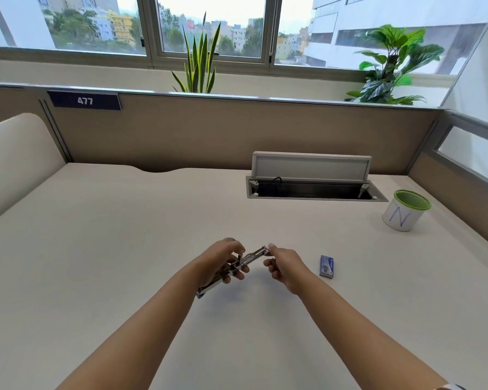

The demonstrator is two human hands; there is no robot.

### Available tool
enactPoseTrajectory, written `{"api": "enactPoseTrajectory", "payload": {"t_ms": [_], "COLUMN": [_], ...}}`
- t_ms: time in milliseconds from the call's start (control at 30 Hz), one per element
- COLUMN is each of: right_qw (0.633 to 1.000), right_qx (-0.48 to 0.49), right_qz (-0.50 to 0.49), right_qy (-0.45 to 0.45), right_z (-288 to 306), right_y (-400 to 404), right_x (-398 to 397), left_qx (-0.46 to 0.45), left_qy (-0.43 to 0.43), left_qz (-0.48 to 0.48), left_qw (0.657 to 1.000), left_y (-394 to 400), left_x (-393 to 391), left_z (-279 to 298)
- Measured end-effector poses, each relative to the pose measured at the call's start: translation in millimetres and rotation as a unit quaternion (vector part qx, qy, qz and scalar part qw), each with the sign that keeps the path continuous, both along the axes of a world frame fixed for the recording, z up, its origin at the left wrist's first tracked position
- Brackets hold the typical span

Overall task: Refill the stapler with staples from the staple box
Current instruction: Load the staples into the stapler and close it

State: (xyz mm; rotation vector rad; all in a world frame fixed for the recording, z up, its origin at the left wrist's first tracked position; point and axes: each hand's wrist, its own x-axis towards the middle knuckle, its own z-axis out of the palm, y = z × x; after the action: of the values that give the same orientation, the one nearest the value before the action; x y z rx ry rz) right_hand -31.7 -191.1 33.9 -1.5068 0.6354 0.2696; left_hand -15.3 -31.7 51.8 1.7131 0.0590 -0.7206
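Note:
A metal stapler is held above the desk's middle, lying diagonally with its front end up and to the right. My left hand grips its body around the middle and rear. My right hand pinches the stapler's front tip between thumb and forefinger. I cannot tell whether staples are in those fingers. A small blue staple box lies flat on the desk just right of my right hand, apart from it.
A white cup with a green rim stands at the far right. An open cable hatch with a raised lid sits behind the hands. Partition walls bound the cream desk at the back and sides.

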Motion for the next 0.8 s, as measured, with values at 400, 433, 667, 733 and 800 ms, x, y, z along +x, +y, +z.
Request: {"api": "enactPoseTrajectory", "payload": {"t_ms": [400, 433, 667, 733, 800], "right_qw": [0.982, 0.981, 0.976, 0.966, 0.947], "right_qx": [0.019, 0.031, -0.027, -0.085, -0.174], "right_qz": [-0.028, -0.016, 0.09, 0.132, 0.17], "right_qy": [-0.186, -0.193, -0.199, -0.205, -0.211], "right_z": [23.6, 26.2, 30.6, 33.4, 37.0], "right_y": [-13.4, -11.2, -4.5, -3.9, -2.6], "right_x": [6.8, 5.0, -3.8, -4.4, -5.3], "left_qx": [-0.031, -0.035, -0.05, -0.05, -0.053], "left_qy": [0.013, 0.015, 0.003, -0.001, -0.003], "left_qz": [0.007, 0.002, -0.039, -0.049, -0.057], "left_qw": [0.999, 0.999, 0.998, 0.998, 0.997], "left_y": [1.6, 2.2, 6.0, 7.2, 8.8], "left_x": [4.0, 3.5, 1.6, 2.1, 2.5], "left_z": [6.7, 8.1, 18.0, 20.8, 22.8]}}
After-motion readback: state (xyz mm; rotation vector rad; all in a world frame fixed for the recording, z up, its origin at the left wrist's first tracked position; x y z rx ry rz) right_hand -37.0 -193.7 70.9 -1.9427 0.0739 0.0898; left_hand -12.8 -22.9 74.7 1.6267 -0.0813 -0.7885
